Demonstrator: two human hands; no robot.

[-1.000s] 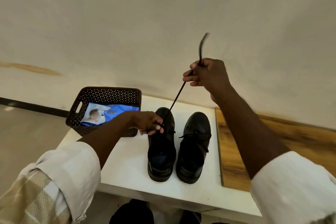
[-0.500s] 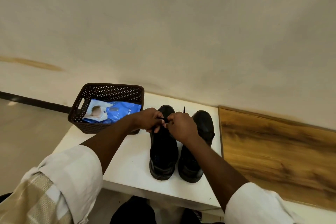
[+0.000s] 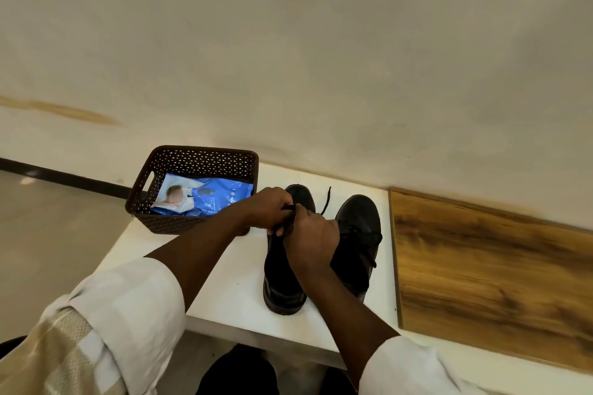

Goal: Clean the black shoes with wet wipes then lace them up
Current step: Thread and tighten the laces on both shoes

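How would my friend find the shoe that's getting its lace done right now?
Look on the white table, just right of the brown basket. Two black shoes stand side by side there. Pick the left shoe, nearest the basket: both hands meet over it, while the right shoe stands untouched.

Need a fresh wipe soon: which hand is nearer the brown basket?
Left. The left hand works the lace just right of the brown basket, beside its near corner; the right hand sits farther right, over the left shoe.
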